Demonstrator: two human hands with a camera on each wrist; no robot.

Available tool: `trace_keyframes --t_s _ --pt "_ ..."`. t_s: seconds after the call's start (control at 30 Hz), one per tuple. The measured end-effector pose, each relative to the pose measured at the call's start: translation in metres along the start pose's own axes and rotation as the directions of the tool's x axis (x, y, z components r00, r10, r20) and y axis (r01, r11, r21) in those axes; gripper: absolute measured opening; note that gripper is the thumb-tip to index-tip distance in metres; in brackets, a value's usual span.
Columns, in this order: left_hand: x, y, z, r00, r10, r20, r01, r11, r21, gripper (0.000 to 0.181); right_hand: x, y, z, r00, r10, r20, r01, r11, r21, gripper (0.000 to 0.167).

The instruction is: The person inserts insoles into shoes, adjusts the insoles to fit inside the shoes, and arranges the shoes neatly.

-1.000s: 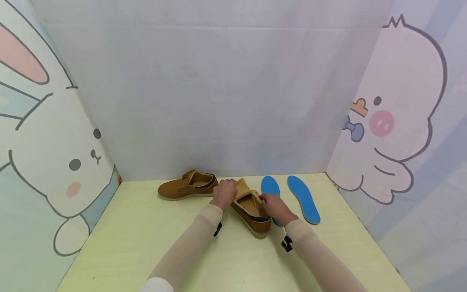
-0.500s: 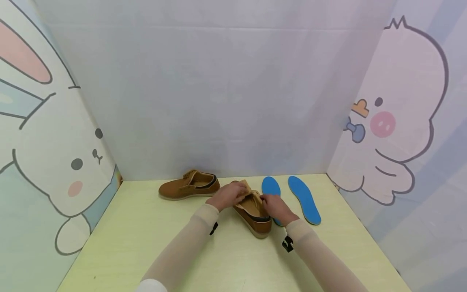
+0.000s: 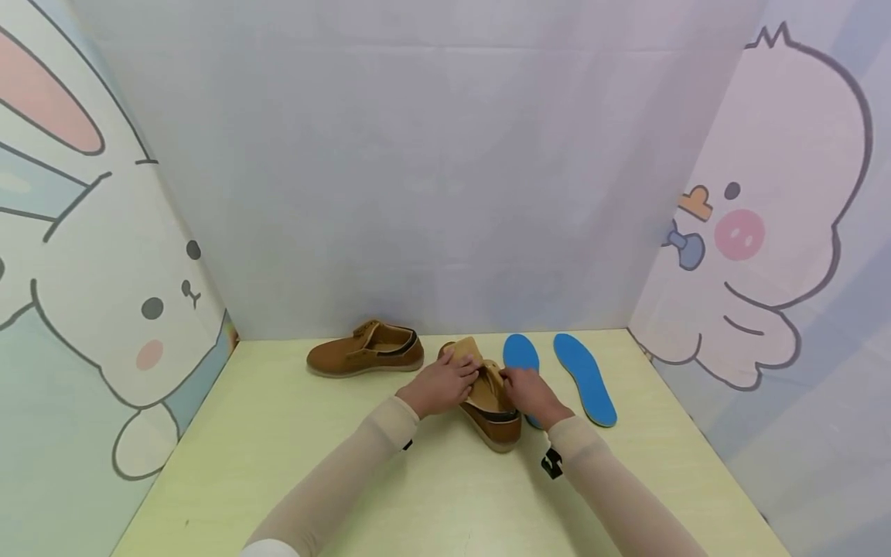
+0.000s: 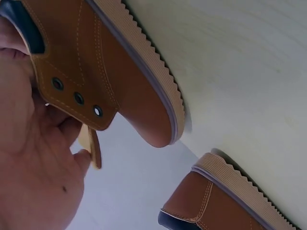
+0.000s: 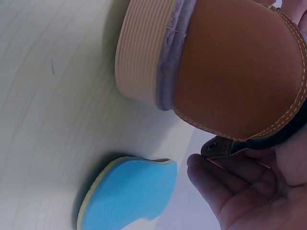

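Observation:
A brown lace-up shoe (image 3: 490,429) without laces stands at mid-table, toe toward the back wall, its tan tongue (image 3: 466,352) raised. My left hand (image 3: 442,385) lies over its opening. In the left wrist view the fingers pass behind the flap with eyelets (image 4: 79,98), and a digit touches the tongue's edge. My right hand (image 3: 530,393) pinches the opposite eyelet flap; in the right wrist view its fingertips meet the flap's corner (image 5: 216,147) beside the heel (image 5: 235,72). Parts of both hands' fingers are hidden by the shoe.
The matching brown shoe (image 3: 362,352) stands back left, toe pointing left. Two blue insoles lie right of the held shoe: the nearer insole (image 3: 520,352) is partly covered by my right hand, the farther insole (image 3: 588,379) fully visible. A grey-white curtain (image 3: 445,193) closes the table's back.
My left hand has moved from the tongue's far left side toward me and over the shoe's opening, its fingers spreading. The right hand and the shoe have hardly moved.

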State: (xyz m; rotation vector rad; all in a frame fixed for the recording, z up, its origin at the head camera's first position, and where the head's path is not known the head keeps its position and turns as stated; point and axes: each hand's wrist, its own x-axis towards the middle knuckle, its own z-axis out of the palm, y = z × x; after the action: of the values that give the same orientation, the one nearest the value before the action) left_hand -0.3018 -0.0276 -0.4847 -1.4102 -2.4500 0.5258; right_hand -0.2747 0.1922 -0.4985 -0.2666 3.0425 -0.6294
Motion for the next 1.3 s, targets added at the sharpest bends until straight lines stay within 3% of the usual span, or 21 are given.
trace_keyframes --t_s 0.1,0.2,0.37,0.53,0.9,1.1,1.3 --pt "0.000 0.005 0.002 1.000 -0.028 0.012 0.028 1.000 0.001 0.044 -0.001 0.000 0.000 1.000 0.009 0.004 -0.009 1.000 0.009 0.032" --pt "0.001 0.007 0.005 0.997 -0.068 0.045 0.071 0.994 -0.083 0.047 -0.001 0.000 -0.001 1.000 0.015 0.008 -0.015 1.000 0.021 0.032" --pt "0.002 0.006 0.012 0.988 -0.107 0.109 0.129 0.969 -0.213 0.050 -0.001 -0.001 -0.003 1.000 0.013 0.011 -0.013 1.000 0.020 0.032" --pt "0.003 0.004 0.017 0.983 -0.132 0.124 0.166 0.933 -0.319 0.052 0.000 -0.002 -0.005 1.000 0.010 0.012 -0.010 1.000 0.010 0.033" --pt "0.002 0.004 0.023 0.976 -0.166 0.144 0.213 0.875 -0.436 0.053 -0.001 -0.003 -0.003 1.000 0.014 0.028 -0.015 0.999 0.049 0.034" --pt "-0.002 0.002 0.032 0.980 -0.164 0.116 0.200 0.852 -0.483 0.055 -0.001 -0.004 -0.004 1.000 0.011 0.022 -0.012 0.999 0.038 0.034" --pt "-0.006 -0.002 0.032 0.983 -0.157 0.099 0.185 0.816 -0.548 0.058 -0.004 -0.002 -0.005 0.999 0.028 0.034 -0.031 0.995 0.099 0.037"
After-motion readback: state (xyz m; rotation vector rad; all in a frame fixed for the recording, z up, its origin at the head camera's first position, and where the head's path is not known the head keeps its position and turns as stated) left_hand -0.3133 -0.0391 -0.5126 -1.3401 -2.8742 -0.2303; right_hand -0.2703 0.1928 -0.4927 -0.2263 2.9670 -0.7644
